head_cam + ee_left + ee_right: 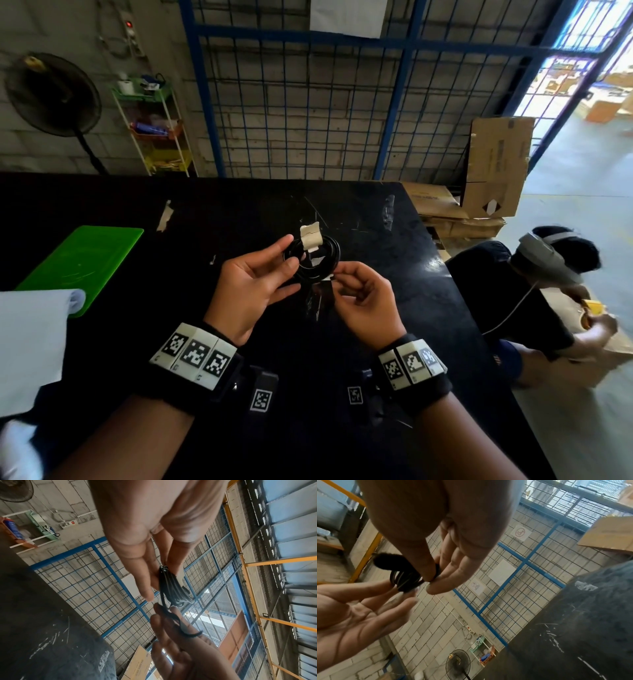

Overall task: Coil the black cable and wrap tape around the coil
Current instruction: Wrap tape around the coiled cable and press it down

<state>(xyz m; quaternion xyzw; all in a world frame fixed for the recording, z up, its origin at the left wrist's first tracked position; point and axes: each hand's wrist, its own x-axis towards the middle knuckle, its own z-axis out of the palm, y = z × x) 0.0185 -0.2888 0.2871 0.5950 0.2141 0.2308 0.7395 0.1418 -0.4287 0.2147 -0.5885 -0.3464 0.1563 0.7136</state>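
Black table (376,240): green board (82,263), tape scraps (165,216).

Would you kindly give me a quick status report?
Left hand and right hand both pinching coiled black cable. Beige tape strip on coil. Nothing in the way.

Both hands (255,287) raised — fingers (346,274) pinching

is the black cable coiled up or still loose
Coiled: the black cable forms a tight ring of several loops held between the left hand and right hand, with beige tape on its top.
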